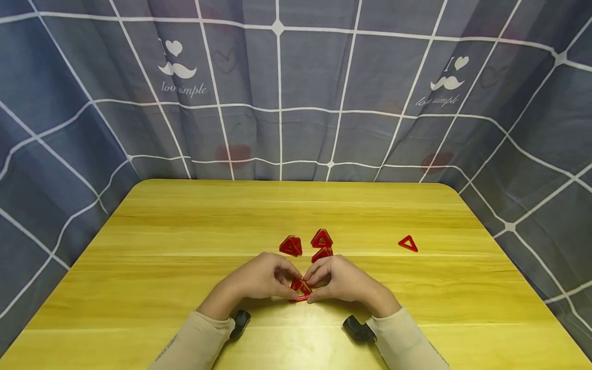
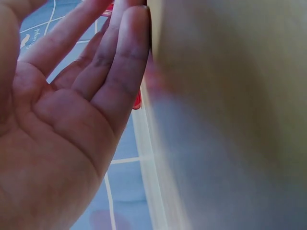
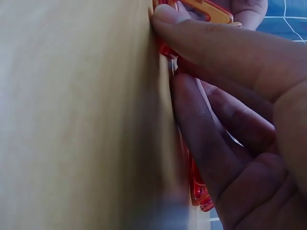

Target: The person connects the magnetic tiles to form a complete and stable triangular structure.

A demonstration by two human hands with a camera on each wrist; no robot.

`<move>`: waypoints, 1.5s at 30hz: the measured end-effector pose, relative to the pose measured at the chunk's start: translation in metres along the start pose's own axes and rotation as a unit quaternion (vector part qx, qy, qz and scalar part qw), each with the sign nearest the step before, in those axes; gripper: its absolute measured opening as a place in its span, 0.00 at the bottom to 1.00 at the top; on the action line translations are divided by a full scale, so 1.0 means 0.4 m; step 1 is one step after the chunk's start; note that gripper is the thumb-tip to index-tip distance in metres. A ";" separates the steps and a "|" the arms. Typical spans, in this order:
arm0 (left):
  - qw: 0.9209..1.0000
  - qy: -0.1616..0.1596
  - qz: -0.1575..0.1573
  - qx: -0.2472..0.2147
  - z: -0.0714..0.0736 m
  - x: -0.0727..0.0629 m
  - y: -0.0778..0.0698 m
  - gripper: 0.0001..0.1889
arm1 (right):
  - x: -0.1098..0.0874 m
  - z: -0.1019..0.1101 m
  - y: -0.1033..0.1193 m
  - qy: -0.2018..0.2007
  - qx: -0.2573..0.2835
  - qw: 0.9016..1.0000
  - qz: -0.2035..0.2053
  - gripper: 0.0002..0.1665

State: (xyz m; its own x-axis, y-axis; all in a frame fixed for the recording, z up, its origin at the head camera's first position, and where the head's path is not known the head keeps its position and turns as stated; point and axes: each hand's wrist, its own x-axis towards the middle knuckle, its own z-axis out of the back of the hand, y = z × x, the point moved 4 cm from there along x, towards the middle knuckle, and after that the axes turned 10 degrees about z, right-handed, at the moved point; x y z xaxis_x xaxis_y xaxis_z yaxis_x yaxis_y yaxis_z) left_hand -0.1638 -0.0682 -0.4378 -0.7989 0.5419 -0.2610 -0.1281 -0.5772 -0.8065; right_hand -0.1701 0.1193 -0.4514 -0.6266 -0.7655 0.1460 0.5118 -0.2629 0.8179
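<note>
Near the middle front of the table, several red see-through triangular tiles (image 1: 303, 297) lean together in a small tilted shape between the two hands. From the left side, my left hand (image 1: 259, 277) pinches them with thumb and fingers. My right hand (image 1: 346, 280) does likewise from the right, its thumb at the lower corner. In the right wrist view, the thumb presses a red tile edge (image 3: 218, 12) low to the tabletop. The left wrist view shows mostly palm and fingers (image 2: 129, 52), which hide the held tiles.
Just beyond the hands stand three small red triangular pieces: one on the left (image 1: 291, 245), one behind (image 1: 321, 238) and one nearer the right hand (image 1: 322, 254). A single flat red triangle (image 1: 409, 248) lies farther right. A grey checked curtain (image 1: 305, 133) surrounds the wooden table (image 1: 185, 221).
</note>
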 end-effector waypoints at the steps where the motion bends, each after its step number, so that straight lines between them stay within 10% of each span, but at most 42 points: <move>1: 1.000 0.001 0.003 0.000 0.000 0.000 0.000 0.15 | 0.000 0.000 0.002 0.002 0.000 1.000 0.003 0.09; 27: 0.995 0.001 -0.047 0.083 0.006 -0.012 -0.025 0.16 | 0.006 -0.002 0.017 0.014 -0.030 0.999 0.013 0.03; 35: 0.997 0.034 -0.030 0.068 0.000 -0.015 -0.013 0.30 | 0.007 0.000 0.012 0.008 -0.022 1.000 0.012 0.09; 45: 0.998 0.027 -0.020 0.062 -0.008 -0.003 -0.007 0.22 | -0.048 0.090 0.013 -0.037 0.018 0.999 -0.008 0.13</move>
State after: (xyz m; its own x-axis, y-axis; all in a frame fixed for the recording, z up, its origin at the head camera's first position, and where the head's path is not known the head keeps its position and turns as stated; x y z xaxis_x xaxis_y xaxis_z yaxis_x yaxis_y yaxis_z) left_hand -0.1606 -0.0655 -0.4369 -0.7596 0.5958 -0.2609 -0.2328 -0.6236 -0.7463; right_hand -0.1766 0.1536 -0.4302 -0.6764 -0.7161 0.1722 0.4805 -0.2519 0.8400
